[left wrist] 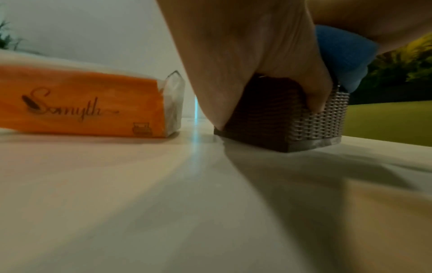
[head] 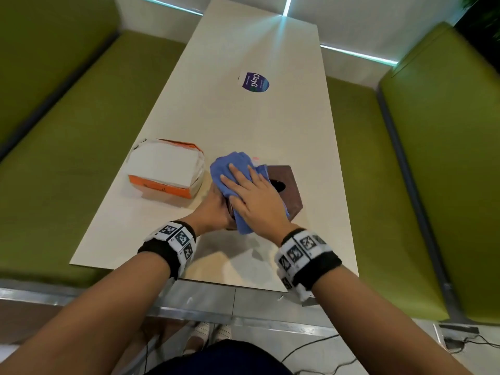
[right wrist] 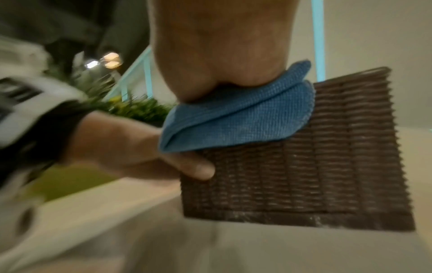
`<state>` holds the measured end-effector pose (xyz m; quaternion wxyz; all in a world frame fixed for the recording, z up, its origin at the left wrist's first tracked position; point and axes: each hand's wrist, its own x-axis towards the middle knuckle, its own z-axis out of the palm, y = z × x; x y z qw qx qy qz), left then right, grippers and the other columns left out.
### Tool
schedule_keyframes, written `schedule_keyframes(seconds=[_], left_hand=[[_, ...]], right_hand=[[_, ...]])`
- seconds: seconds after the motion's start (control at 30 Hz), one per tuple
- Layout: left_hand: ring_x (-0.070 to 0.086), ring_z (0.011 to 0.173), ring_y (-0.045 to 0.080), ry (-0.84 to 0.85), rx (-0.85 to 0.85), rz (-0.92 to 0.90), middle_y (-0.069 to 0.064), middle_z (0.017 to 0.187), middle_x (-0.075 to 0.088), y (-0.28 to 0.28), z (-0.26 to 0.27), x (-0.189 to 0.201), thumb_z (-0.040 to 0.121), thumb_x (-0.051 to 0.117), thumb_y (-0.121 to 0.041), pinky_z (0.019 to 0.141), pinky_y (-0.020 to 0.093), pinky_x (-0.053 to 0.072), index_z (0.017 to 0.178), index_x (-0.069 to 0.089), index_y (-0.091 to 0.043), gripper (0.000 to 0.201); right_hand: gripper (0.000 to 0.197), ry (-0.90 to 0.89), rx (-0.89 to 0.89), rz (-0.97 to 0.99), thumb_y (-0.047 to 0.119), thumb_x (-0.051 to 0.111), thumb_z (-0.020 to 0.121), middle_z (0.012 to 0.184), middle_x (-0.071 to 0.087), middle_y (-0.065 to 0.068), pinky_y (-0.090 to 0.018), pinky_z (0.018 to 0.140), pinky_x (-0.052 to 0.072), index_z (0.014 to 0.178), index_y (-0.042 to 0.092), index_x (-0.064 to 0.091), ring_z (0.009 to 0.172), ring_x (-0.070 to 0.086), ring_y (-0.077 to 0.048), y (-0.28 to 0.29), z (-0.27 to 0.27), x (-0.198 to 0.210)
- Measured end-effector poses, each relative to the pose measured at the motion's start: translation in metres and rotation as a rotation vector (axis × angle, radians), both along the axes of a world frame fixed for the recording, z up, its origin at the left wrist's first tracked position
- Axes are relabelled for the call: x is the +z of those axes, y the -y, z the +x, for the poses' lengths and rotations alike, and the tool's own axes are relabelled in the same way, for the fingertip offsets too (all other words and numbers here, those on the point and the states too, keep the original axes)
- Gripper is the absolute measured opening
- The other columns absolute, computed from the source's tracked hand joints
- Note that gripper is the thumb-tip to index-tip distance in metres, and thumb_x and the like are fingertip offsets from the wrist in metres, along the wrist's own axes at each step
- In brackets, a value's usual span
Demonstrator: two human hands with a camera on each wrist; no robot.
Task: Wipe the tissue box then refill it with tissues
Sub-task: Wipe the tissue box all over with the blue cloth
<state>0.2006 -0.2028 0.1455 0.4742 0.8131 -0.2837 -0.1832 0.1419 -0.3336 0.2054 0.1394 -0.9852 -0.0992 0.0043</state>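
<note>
**Wiping the top of the tissue box, refill not begun**

Woven brown tissue box (head: 286, 185) standing on the pale desk (head: 243, 117), near the front edge; orange tissue pack (head: 165, 171) just beside it to the left, apart from it; round sticker (head: 253, 82) further up the desk, green benches (head: 67, 131) on both sides.

Left hand (head: 213, 209) clamped round the near left corner of the box, thumb on the front wall, fingers (left wrist: 224, 103) down the side wall; right hand (head: 249, 196) flat, fingers straight and spread, pressing the blue cloth (head: 230, 163) onto the lid, grip relaxed rather than curled; cloth bunched, one fold hanging over the front wall.

Judged: wiping step in hand, roughly early-middle of the task. To do well: keep the brace firm so the box cannot slide; sweep with flat palm along the weave; cover the lid round the oval slot (head: 278, 184), then the walls; pale specks near the base suggest dust there. Risk: loose fold snagging in the slot.
</note>
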Motion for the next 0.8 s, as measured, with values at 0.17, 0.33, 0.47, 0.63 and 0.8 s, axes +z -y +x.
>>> schedule_keyframes(seconds=[0.17,0.33,0.47,0.63,0.8], left_hand=[[0.043,0.130,0.021,0.039,0.197,-0.002,0.007,0.140,0.034,0.001,-0.003,-0.003,0.042,0.089,-0.047,0.106,0.040,0.043,0.142,0.013,-0.020,0.128],[0.028,0.140,0.039,0.038,0.176,0.106,0.023,0.152,0.024,0.007,-0.006,-0.005,0.066,0.057,-0.073,0.116,0.037,0.022,0.149,0.012,0.003,0.121],[0.043,0.135,0.039,-0.092,0.315,0.040,0.028,0.147,0.038,0.005,-0.010,-0.004,0.096,0.056,-0.029,0.104,0.033,0.039,0.144,0.030,0.011,0.068],[0.029,0.120,0.017,0.079,0.273,0.011,0.009,0.128,0.029,0.009,-0.008,0.001,0.040,0.081,-0.051,0.104,0.027,0.029,0.142,0.019,0.001,0.130],[0.025,0.119,0.011,0.084,0.222,0.044,0.008,0.128,0.026,0.009,0.002,-0.004,0.038,0.081,-0.052,0.103,0.024,0.029,0.142,0.015,-0.003,0.132]], right_hand=[[0.049,-0.031,-0.225,-0.136,0.036,0.024,0.104,0.161,0.015,-0.009,-0.045,0.120,0.016,0.151,0.027,0.022,0.148,0.012,-0.033,0.030,0.046,-0.004],[0.049,0.032,-0.233,-0.019,0.034,0.029,0.104,0.162,0.013,-0.006,-0.042,0.122,0.013,0.151,0.023,0.026,0.149,0.010,-0.028,-0.014,0.025,-0.004],[0.046,0.081,-0.023,0.043,0.034,0.035,0.103,0.161,0.019,-0.004,-0.041,0.122,0.015,0.148,0.022,0.036,0.149,0.014,-0.025,-0.015,0.011,-0.013],[0.050,0.071,-0.403,0.136,0.029,0.030,0.100,0.159,0.021,-0.011,-0.047,0.119,0.020,0.148,0.015,0.032,0.147,0.016,-0.031,0.048,0.026,-0.001],[0.062,0.096,-0.612,0.002,0.028,0.049,0.095,0.160,0.014,-0.015,-0.048,0.120,0.014,0.150,0.012,0.026,0.147,0.005,-0.040,0.040,0.008,-0.003]])
